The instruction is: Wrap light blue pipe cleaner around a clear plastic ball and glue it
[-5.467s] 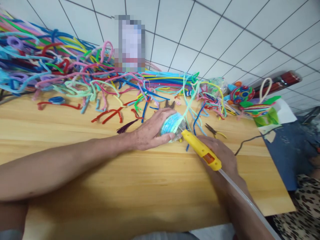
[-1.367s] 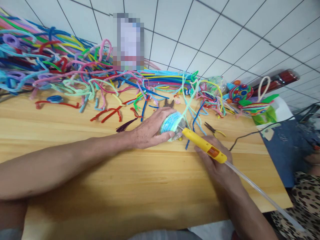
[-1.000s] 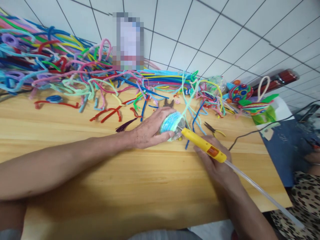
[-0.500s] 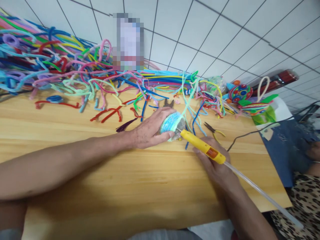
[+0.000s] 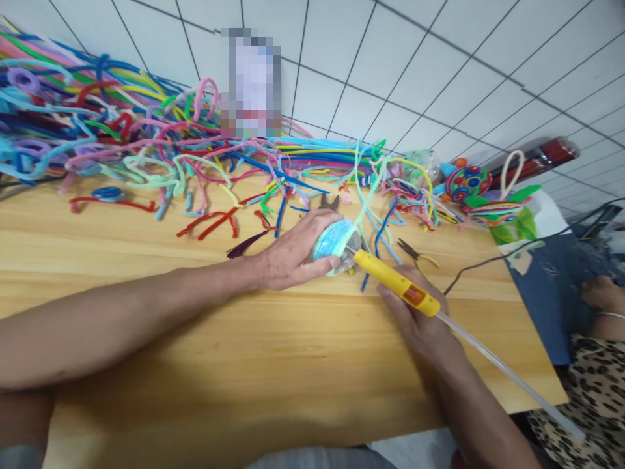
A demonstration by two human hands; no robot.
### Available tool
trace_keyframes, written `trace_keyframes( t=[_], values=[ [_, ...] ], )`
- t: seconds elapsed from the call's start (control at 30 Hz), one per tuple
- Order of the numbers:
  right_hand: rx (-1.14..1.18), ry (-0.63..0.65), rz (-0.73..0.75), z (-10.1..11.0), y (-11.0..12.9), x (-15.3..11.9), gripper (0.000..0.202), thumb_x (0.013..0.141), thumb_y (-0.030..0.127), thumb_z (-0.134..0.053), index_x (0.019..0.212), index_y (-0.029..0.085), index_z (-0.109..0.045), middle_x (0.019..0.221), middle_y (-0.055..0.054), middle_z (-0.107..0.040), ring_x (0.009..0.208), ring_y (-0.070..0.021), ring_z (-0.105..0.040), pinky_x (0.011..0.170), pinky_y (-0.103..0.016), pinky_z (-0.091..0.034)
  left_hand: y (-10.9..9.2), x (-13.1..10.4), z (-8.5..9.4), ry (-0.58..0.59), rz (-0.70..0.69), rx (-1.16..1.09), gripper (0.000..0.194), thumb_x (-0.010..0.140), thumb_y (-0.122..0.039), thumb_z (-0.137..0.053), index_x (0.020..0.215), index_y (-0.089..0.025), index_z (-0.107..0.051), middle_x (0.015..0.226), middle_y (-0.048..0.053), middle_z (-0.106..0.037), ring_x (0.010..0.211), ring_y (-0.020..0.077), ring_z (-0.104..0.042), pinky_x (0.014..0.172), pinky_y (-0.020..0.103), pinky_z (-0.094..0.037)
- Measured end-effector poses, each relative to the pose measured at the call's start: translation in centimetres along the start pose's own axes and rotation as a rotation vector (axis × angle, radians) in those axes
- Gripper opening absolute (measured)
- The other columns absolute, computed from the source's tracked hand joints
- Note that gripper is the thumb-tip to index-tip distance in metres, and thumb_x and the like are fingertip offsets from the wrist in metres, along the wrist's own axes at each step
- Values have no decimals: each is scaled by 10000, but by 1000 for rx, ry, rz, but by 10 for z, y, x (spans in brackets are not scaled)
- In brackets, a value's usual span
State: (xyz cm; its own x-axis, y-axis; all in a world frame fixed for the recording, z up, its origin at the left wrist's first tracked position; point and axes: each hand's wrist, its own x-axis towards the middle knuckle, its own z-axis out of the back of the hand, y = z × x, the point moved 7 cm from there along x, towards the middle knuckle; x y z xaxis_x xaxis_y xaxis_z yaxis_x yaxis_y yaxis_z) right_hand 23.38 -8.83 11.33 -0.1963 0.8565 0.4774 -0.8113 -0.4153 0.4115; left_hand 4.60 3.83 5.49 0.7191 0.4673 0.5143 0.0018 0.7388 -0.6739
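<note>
My left hand (image 5: pixel 297 251) is wrapped round a rounded blue and pale green object (image 5: pixel 329 242) with a clear, see-through end on its right. Pale green strands (image 5: pixel 370 195) rise from it. My right hand (image 5: pixel 420 306) grips a yellow glue gun (image 5: pixel 390 277) whose tip points left, at the clear end; whether it touches cannot be made out. A long clear glue stick (image 5: pixel 508 370) sticks out of the gun's back, down to the right. Beyond my left hand lie dark pliers (image 5: pixel 329 202), partly hidden. Yellow-handled pliers (image 5: pixel 417 254) lie past my right hand.
Many coloured fuzzy stems (image 5: pixel 122 130) pile up at the back left of the wooden table (image 5: pixel 273 365). A dark purple tassel (image 5: pixel 247 244) lies near my left wrist. Decorated round pieces (image 5: pixel 469 184) and a black cable (image 5: pixel 481 262) are at the right, beside a person in leopard print (image 5: pixel 598 374).
Both hands keep nearly the same pose. The glue gun's rear and its glue stick have shifted slightly up and left. At the right edge, the other person's hand has moved a little left.
</note>
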Motion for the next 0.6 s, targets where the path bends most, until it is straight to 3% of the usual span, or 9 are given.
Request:
trace_keyframes(
  t=[0.6],
  values=[
    [26, 11, -24, -2, -3, -3, 65, 1055, 248, -669, 1090, 299, -650, 919, -30, -721, 746, -232, -699, 635, -385, -588, -2, 1, 1, -9, -7, 5, 661, 1089, -482, -578, 1640, -171, -392, 1620, 227, -550, 1592, 386, -488, 1330, 629, -444]
  ],
)
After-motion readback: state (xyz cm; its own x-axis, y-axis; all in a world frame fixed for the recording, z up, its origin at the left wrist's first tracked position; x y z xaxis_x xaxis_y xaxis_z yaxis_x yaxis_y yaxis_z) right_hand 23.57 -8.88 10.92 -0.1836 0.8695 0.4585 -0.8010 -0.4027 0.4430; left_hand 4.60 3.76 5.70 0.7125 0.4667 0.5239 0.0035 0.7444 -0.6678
